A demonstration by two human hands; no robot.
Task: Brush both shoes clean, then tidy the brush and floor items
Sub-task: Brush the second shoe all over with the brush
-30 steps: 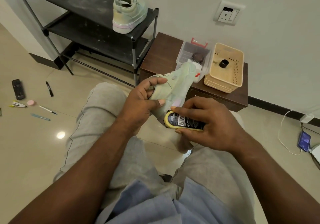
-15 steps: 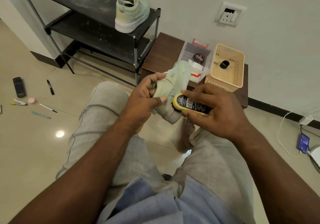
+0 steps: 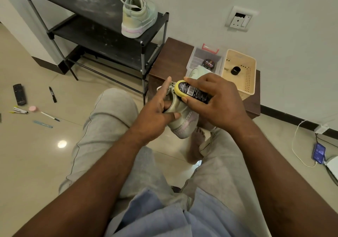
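Observation:
My left hand [image 3: 157, 114] grips a pale green shoe [image 3: 182, 121] in front of my knees, thumb across its side and index finger sticking up. My right hand [image 3: 217, 101] holds a yellow-rimmed black brush [image 3: 192, 91] and presses it against the upper part of that shoe. The second pale green shoe [image 3: 139, 15] stands on the top shelf of the black rack [image 3: 95, 40]. On the floor at the left lie a black remote [image 3: 19, 94], a black marker [image 3: 52, 94], a pink round lid [image 3: 33, 108], a white pen [image 3: 49, 116], a blue pen [image 3: 43, 124] and a yellow-tipped item [image 3: 18, 110].
A low brown table [image 3: 168, 61] beyond my hands carries a clear box [image 3: 197, 57] with a polish tin [image 3: 208, 64] and a beige basket [image 3: 245, 83] with a black cap. A phone [image 3: 319, 153] on a white cable lies on the floor at the right.
My right hand has moved the brush up along the shoe, from near the sole to its upper part. My left hand has turned the shoe and its index finger now sticks up.

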